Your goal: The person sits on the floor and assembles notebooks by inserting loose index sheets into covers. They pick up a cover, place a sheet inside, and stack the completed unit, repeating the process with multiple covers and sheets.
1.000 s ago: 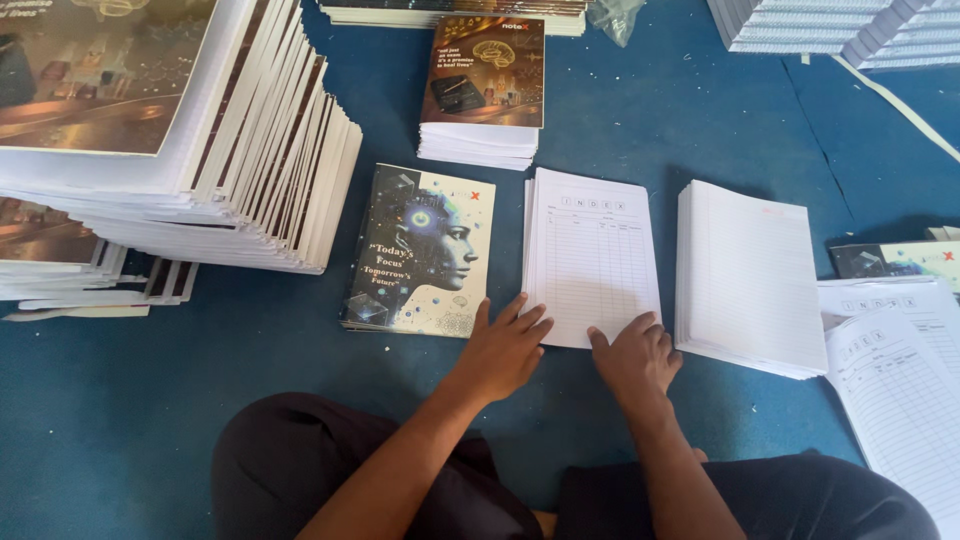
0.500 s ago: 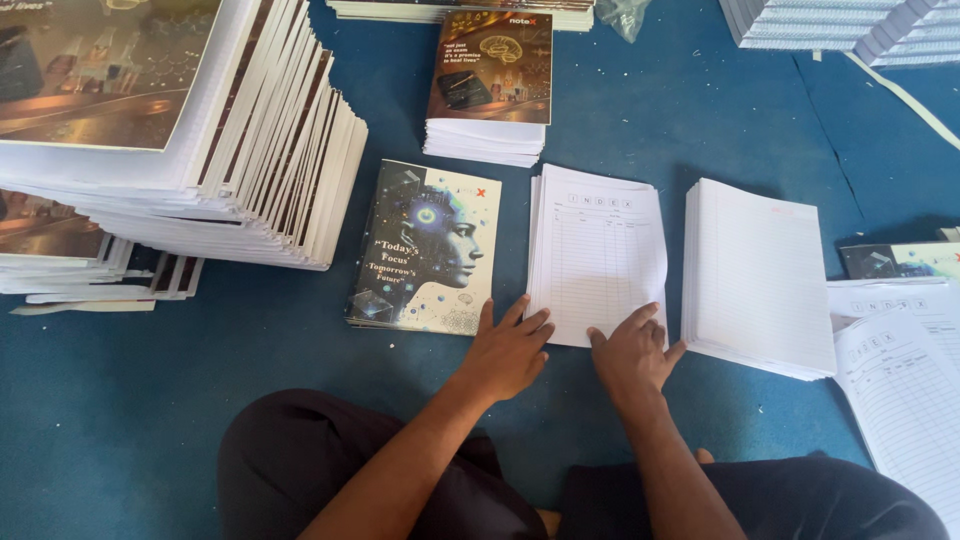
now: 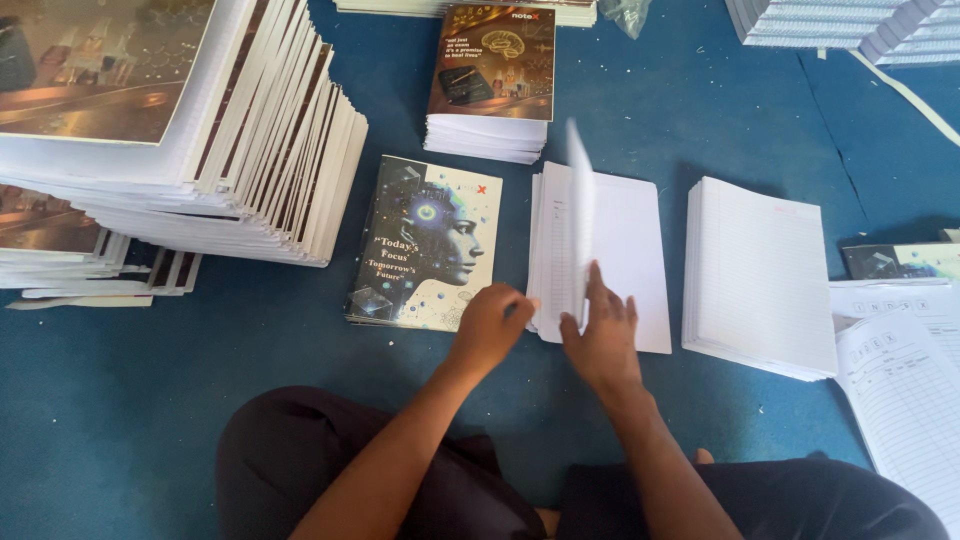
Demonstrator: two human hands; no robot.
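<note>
Sheet (image 3: 580, 215) | lifted on edge by right hand (image 3: 603, 335) | left hand (image 3: 490, 325) at paper stack (image 3: 630, 255)

Both forearms are bare from the elbow down, with no sleeve, watch, band or ring showing on them. The left hand (image 3: 490, 325) and the right hand (image 3: 600, 340) wear no gloves, and their nails look short and unpainted. Below the arms, the legs are covered in dark, nearly black trousers (image 3: 300, 460) of a plain soft cloth, with a small bare patch showing between the knees.
</note>
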